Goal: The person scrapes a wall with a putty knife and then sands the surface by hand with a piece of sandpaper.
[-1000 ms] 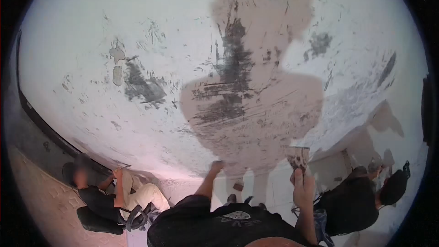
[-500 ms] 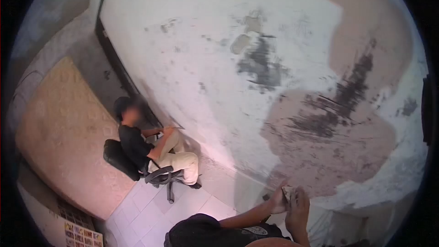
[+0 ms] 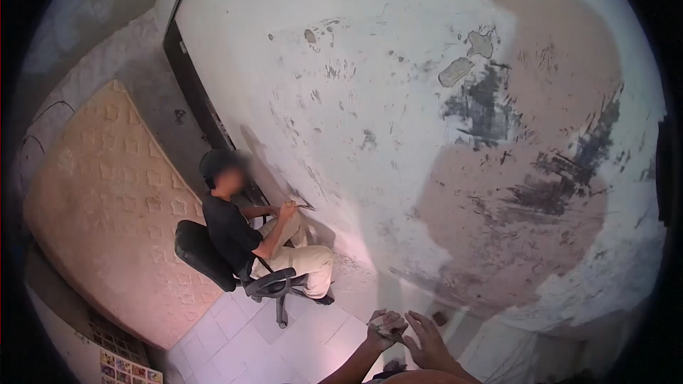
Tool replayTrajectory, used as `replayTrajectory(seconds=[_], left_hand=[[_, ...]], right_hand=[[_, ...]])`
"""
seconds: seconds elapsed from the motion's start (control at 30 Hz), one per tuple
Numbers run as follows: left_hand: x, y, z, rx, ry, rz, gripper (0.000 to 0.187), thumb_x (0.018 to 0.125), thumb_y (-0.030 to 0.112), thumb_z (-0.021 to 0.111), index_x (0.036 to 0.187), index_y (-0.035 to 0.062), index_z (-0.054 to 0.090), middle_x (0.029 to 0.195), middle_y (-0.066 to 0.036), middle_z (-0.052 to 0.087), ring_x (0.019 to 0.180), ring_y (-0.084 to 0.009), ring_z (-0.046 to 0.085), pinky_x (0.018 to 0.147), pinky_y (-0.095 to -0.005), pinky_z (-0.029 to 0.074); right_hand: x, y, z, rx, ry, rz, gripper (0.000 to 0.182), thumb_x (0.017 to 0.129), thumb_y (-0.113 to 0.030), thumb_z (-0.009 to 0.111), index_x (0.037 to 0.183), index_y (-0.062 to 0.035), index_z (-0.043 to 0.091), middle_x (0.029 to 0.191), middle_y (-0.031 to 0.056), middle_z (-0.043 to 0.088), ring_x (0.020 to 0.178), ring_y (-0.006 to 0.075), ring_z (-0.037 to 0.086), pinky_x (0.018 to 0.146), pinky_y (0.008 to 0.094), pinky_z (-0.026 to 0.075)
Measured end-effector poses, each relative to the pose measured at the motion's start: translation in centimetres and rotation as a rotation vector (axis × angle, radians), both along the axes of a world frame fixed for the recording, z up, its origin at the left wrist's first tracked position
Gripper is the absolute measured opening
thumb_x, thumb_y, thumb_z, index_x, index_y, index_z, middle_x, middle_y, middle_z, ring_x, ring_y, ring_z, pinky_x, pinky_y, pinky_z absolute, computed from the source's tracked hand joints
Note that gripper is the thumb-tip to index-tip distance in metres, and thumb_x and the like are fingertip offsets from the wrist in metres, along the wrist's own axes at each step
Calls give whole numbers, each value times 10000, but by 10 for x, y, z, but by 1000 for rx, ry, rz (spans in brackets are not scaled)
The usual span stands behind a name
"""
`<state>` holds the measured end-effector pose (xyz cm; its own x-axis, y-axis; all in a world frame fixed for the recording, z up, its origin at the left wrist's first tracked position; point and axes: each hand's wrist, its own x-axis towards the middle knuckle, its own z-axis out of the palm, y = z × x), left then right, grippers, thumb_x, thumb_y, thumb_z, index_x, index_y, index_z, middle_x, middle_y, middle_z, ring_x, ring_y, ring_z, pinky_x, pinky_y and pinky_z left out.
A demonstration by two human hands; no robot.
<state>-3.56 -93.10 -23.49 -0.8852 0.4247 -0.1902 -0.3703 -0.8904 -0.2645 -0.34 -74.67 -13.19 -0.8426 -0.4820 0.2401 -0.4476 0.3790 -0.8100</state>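
Note:
My left hand (image 3: pixel 386 328) is low in the view, fingers curled over a small pale piece whose kind I cannot make out. Right beside it, my right hand (image 3: pixel 425 341) has its fingers stretched out and slightly apart, fingertips close to the left hand. Pale dust shows on the left fingers. Both forearms come up from the bottom edge. Beyond the hands rises a white wall (image 3: pixel 370 192) with scraped dark patches, bare spots and my large shadow on it.
A person (image 3: pixel 231 220) in a black shirt sits on a black office chair (image 3: pixel 203 254), holding a thin tool (image 3: pixel 306 207) at the wall. Behind leans a tan mattress (image 3: pixel 114 213). A small brown block (image 3: pixel 440 318) lies on the tiled floor (image 3: pixel 242 338) near my right hand.
My view has turned left, so wall and person appear further right. My hands, earlier together around a pale piece, have moved left in view, and the right fingers are now stretched out.

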Motion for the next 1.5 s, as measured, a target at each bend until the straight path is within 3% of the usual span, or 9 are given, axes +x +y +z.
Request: replayTrajectory(seconds=[0.2, 0.4, 0.7, 0.77, 0.9, 1.0, 1.27, 1.37, 1.5], left_hand=[[15, -62, -24, -341, 186, 135, 443, 1007, 409, 441, 672, 121, 468, 613, -11, 417, 612, -188, 425, 716, -352, 403], [-32, -123, -38, -350, 685, 150, 446, 972, 420, 455, 684, 92, 549, 650, -57, 483, 700, -216, 471, 778, -438, 446], [-6, 59, 69, -926, 227, -93, 283, 923, 298, 496, 725, 97, 474, 742, -24, 449, 754, -229, 443, 787, -397, 449], [-2, 102, 70, -496, 409, -250, 219, 882, 248, 507, 719, 124, 431, 762, -22, 415, 811, -227, 438, 802, -385, 426], [16, 177, 100, -531, 504, -288, 218, 828, 269, 509, 712, 127, 390, 804, -41, 419, 881, -229, 408, 865, -355, 370], [40, 235, 138, -461, 656, -536, 223, 809, 262, 522, 693, 132, 383, 797, -45, 409, 874, -228, 377, 880, -364, 346], [33, 349, 153, -762, 1176, -810, 226, 915, 264, 606, 828, 62, 559, 1067, -126, 620, 988, -206, 553, 907, -336, 455], [54, 380, 171, -1275, 1220, -202, 257, 964, 184, 609, 1149, 6, 628, 1090, -124, 661, 1061, -227, 607, 937, -381, 459], [68, 399, 153, -1499, 1436, 642, 205, 950, 224, 608, 1066, 57, 637, 1050, -130, 666, 983, -306, 629, 922, -411, 451]], right_hand=[[23, -91, -50, -213, -329, 60, 837, 1004, -501, 550, 1536, 74, 255, 1541, 337, 312, 1405, 475, 376, 1176, 476, 311], [48, -117, -40, 10, 40, -70, 813, 1043, -549, 418, 1556, 54, 236, 1571, 308, 298, 1471, 415, 300, 1210, 455, 270], [70, -9, -16, 109, -120, -436, 733, 1013, -473, 503, 1510, 33, 317, 1463, 302, 426, 1283, 441, 483, 1043, 528, 409], [79, 31, -5, 132, -122, -566, 636, 1005, -493, 527, 1404, -5, 439, 1231, 278, 600, 1129, 423, 588, 919, 511, 472], [109, 103, 19, -254, -341, -675, 580, 984, -535, 580, 1237, -15, 542, 805, 218, 628, 801, 400, 636, 745, 454, 502], [126, 163, 2, -251, -461, -537, 487, 1009, -430, 606, 1234, 1, 583, 1051, 202, 695, 1002, 266, 663, 903, 394, 493], [195, 278, 39, -419, -346, -823, 352, 1052, -313, 542, 891, -1, 576, 733, 20, 519, 700, 121, 477, 647, 307, 409], [207, 310, 32, -399, -264, -929, 310, 1058, -274, 517, 897, -14, 566, 716, 15, 513, 681, 122, 478, 634, 306, 408], [211, 328, 52, -415, -174, -1037, 304, 1060, -278, 514, 956, 3, 566, 745, 66, 540, 703, 149, 516, 656, 322, 433]])
